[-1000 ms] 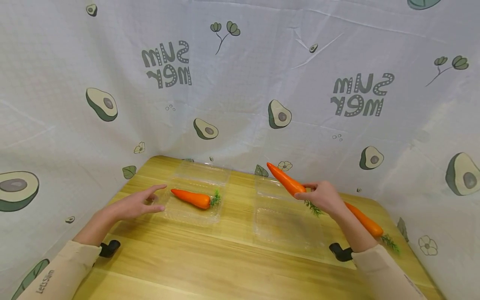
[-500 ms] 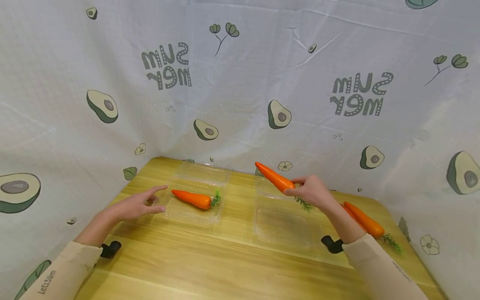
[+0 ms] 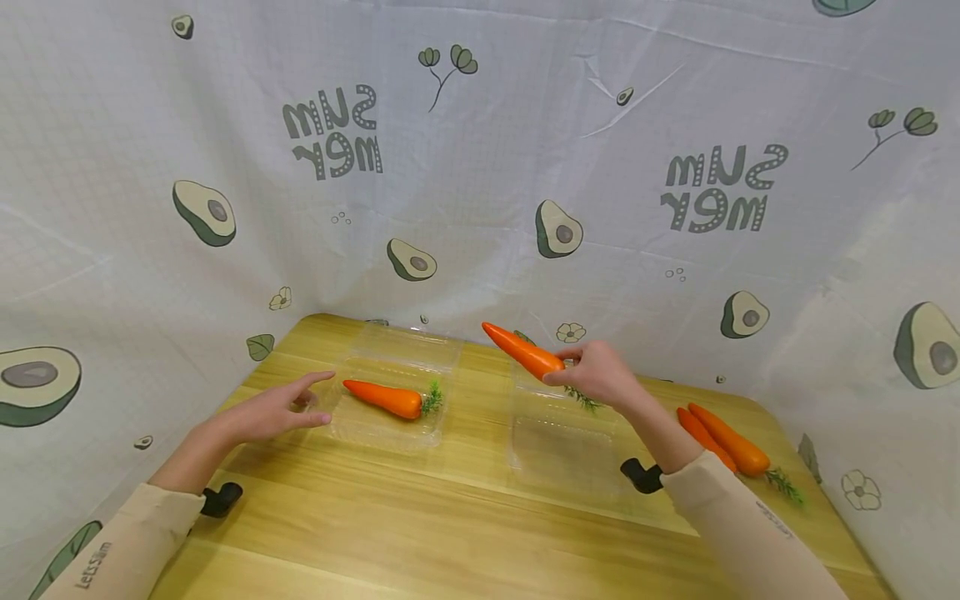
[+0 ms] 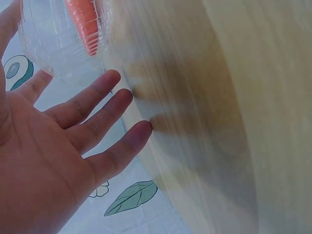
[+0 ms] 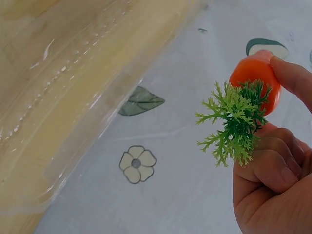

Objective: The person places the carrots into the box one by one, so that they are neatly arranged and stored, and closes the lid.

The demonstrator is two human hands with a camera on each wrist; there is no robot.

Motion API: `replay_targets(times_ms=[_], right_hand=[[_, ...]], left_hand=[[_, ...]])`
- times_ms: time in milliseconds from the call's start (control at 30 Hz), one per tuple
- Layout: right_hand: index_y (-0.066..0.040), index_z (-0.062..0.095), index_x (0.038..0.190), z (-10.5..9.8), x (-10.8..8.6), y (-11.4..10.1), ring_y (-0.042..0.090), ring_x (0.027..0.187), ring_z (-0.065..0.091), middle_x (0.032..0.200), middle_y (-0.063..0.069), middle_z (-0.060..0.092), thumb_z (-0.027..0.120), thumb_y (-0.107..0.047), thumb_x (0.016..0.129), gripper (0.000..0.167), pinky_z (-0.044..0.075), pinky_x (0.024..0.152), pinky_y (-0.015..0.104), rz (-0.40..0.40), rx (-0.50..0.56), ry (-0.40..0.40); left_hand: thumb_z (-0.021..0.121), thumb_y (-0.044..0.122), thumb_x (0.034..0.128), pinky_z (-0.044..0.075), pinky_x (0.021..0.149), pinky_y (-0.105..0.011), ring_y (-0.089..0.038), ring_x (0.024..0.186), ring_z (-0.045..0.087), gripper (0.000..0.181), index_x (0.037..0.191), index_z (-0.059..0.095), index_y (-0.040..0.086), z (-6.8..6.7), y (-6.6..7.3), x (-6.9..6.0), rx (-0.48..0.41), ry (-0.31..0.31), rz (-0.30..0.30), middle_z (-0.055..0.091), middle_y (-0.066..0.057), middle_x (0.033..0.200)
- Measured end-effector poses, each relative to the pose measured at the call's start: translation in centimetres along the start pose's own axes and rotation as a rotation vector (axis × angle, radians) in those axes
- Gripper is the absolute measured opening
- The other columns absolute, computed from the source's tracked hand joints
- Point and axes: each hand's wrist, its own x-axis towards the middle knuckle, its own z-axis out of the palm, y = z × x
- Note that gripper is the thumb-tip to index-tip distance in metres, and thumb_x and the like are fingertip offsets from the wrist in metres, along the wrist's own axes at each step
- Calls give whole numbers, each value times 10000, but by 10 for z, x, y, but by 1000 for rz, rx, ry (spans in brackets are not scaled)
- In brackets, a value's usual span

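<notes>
My right hand (image 3: 600,377) pinches a carrot (image 3: 523,351) near its leafy end, holding it raised over the back of the right clear container (image 3: 562,450), its tip pointing up and left. In the right wrist view the carrot's green leaves (image 5: 236,119) hang beside the curled fingers of the hand (image 5: 278,170). At the left, my left hand (image 3: 266,410) is spread beside the left clear container (image 3: 375,436), in which another carrot (image 3: 384,398) lies. The left wrist view shows that hand (image 4: 58,141) with its fingers apart, holding nothing.
Two more carrots lie side by side at the right of the wooden table (image 3: 375,533), one (image 3: 731,442) partly covering the other (image 3: 699,432). A printed cloth (image 3: 480,167) hangs behind and at both sides of the table.
My right hand has moved left with the carrot, from the right side of the right container to above its back part. Both carrots at the right now show more. My left hand has barely moved.
</notes>
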Motion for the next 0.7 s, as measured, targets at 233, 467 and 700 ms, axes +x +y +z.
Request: replay_targets(times_ms=[233, 467, 700], right_hand=[[-8, 713, 1229, 8, 6, -18, 181, 637, 524, 1042, 137, 693, 797, -320, 821, 520, 399, 564, 276, -32, -2, -17], [-36, 728, 1213, 16, 12, -35, 162, 604, 514, 1020, 112, 707, 808, -325, 814, 499, 395, 546, 264, -52, 8, -42], [-50, 727, 1224, 22, 18, -50, 142, 580, 494, 997, 75, 710, 809, -323, 809, 503, 382, 529, 254, -77, 8, -67]], left_hand=[[643, 418, 983, 446, 992, -628, -488, 1282, 514, 821, 1599, 218, 79, -1, -1, 0, 2, -3, -8, 524, -339, 1383], [638, 422, 985, 444, 994, -631, -493, 1283, 511, 822, 1600, 214, 78, 0, -3, 1, 3, -4, -5, 521, -337, 1387], [635, 418, 988, 443, 1000, -631, -487, 1298, 503, 821, 1605, 207, 87, 0, -5, 1, -4, -3, -7, 508, -340, 1402]])
